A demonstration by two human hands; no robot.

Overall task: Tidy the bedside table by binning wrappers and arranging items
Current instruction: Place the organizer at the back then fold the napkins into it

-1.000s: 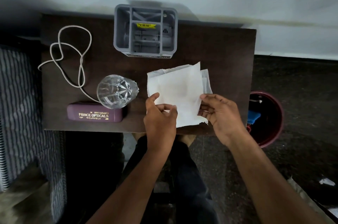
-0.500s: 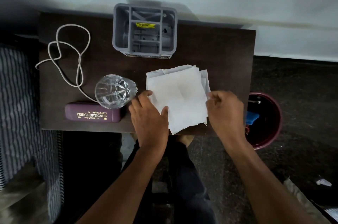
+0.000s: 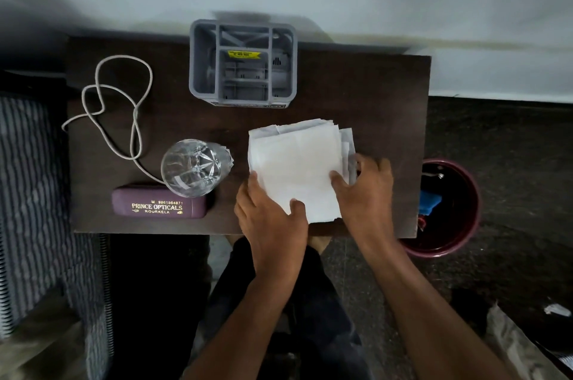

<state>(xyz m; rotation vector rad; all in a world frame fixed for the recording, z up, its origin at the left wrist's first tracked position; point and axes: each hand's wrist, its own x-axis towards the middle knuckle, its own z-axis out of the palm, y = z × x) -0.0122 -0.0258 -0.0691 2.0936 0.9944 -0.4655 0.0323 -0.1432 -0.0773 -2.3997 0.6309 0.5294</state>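
So the hands have shifted from pinching the near edge of the stack of white paper napkins [image 3: 297, 168] a second ago to bracketing it from both sides, looks like squaring the pile up rather than lifting it. The left hand [image 3: 273, 221] lies mostly flat and open on the stack's near-left corner, thumb on top, not gripping anything as far as I can see. The right hand [image 3: 366, 190] is pressed against the right edge, fingers loosely curled around the loose sheets poking out there, more a nudge than a grab. The napkins sit on the dark brown wooden bedside table [image 3: 372, 94], right of centre near the front edge, and they look tidier than before, so my guess is this bit of arranging is nearly done. Around it: a grey plastic compartment organiser [image 3: 243, 63] at the back, a cut-glass tumbler [image 3: 193, 167] touching a maroon glasses case [image 3: 158, 203], and a looped white cord [image 3: 117, 100] at the left that seems unsorted. The maroon round bin [image 3: 465, 224] stands on the floor just past the table's right end. Nothing really blocks the hands.
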